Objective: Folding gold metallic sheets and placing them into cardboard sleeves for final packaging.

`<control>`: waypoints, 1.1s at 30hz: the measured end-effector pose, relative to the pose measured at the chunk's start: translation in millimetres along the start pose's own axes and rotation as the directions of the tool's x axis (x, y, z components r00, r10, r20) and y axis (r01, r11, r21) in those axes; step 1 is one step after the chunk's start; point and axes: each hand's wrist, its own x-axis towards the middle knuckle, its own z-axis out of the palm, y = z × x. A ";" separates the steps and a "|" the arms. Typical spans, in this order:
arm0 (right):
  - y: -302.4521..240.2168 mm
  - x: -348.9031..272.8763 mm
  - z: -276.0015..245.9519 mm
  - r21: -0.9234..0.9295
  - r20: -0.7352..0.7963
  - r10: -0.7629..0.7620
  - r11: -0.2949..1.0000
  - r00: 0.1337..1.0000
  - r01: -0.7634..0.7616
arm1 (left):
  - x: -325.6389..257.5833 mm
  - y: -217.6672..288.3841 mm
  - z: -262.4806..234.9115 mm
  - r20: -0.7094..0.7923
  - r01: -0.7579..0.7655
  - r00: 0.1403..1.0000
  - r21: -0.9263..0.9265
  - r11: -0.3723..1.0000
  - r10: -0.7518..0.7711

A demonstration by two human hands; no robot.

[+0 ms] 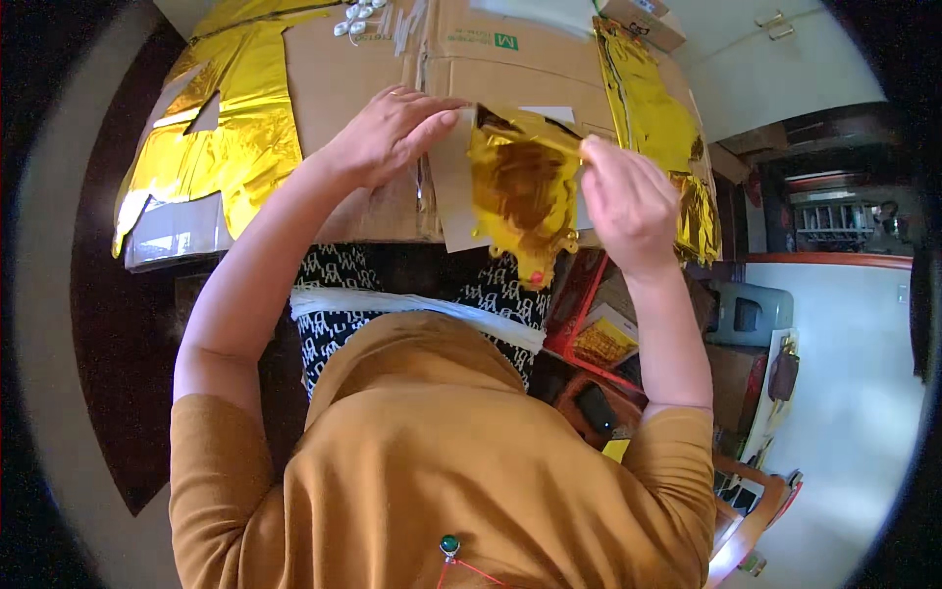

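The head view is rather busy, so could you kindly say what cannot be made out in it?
All in the head view:
Gold foil piece: surface details, blurred.
Right hand: some fingertips, hidden by the hand itself.
Pale sheet: its middle, covered by that foil.
Cardboard: its far end, cut off by the top edge.

Seemingly a home: white cupboard doors [834, 64] with metal handles [780, 33] around two o'clock, an improvised corrugated-cardboard worktop [530, 83] at twelve.
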 end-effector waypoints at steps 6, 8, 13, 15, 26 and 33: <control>-17.0 -36.5 39.9 0.068 0.155 -0.080 0.995 0.985 0.071 | -3.5 2.1 3.9 -0.005 0.019 1.000 0.031 0.999 -0.019; -13.3 -33.7 34.9 0.154 0.097 -0.013 0.988 0.995 -0.002 | 2.0 3.8 5.8 -0.107 -0.150 0.982 0.071 0.986 0.157; 12.3 1.3 5.1 0.282 0.182 0.184 0.931 0.966 -0.231 | 29.8 14.1 21.7 -0.107 -0.132 0.989 -0.302 0.944 0.104; 29.4 14.4 3.8 0.369 0.202 0.252 0.876 0.946 -0.312 | 40.6 16.6 27.1 0.014 -0.016 1.000 -0.379 0.925 0.023; 114.4 69.0 38.7 0.469 0.793 0.091 0.540 0.603 -0.699 | 47.1 9.9 29.6 0.146 0.356 0.933 -0.517 0.778 -0.330; 108.3 103.4 25.0 0.365 0.786 0.079 0.741 0.614 -0.564 | 44.2 -1.8 22.5 0.240 0.422 0.904 -0.641 0.641 -0.355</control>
